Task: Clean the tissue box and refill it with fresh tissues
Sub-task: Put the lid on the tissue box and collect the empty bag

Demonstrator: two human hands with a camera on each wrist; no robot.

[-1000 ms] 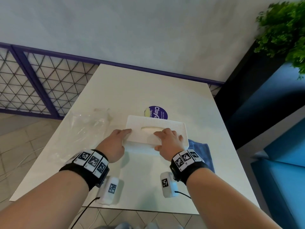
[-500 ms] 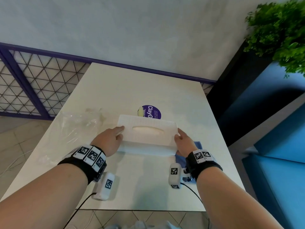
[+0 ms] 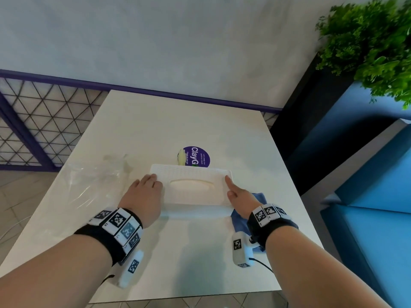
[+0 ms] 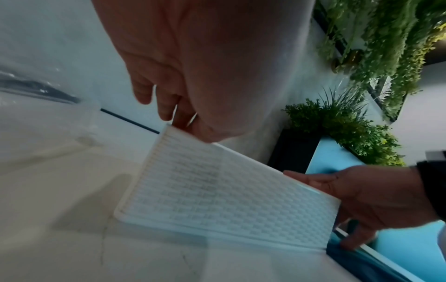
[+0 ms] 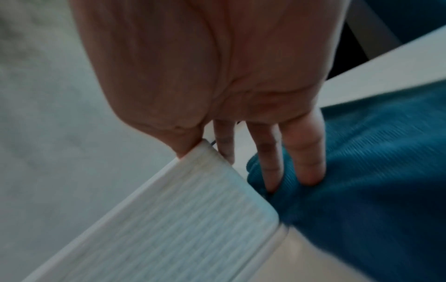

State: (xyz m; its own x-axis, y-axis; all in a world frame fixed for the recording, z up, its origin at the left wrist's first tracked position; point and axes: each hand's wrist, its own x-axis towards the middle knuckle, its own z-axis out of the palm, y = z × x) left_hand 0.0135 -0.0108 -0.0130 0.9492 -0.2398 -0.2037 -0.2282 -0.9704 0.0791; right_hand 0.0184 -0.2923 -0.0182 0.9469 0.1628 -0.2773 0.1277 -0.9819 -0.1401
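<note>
The white woven-pattern tissue box [image 3: 191, 197] lies flat on the white table [image 3: 178, 263], its oval slot facing up. My left hand [image 3: 145, 188] rests on its left end, fingers over the top corner [image 4: 183, 122]. My right hand [image 3: 236, 194] is at the right end: one finger lies along the top edge, the thumb [image 5: 188, 147] presses the top rim, and the other fingers [image 5: 306, 158] reach straight down beside the box onto a blue cloth [image 5: 374, 181]. The left wrist view shows the box's front side [image 4: 217, 200] between both hands.
A crumpled clear plastic bag [image 3: 93, 183] lies on the table left of the box. A purple round sticker [image 3: 199, 156] with a small pale object is just behind it. The blue cloth [image 3: 259, 200] lies by the right edge. Blue seating [image 3: 367, 207] and a plant [image 3: 373, 45] stand to the right.
My right hand slid off the box's top to its right end. My left hand shifted slightly onto the left top corner. The box turned squarer to me.
</note>
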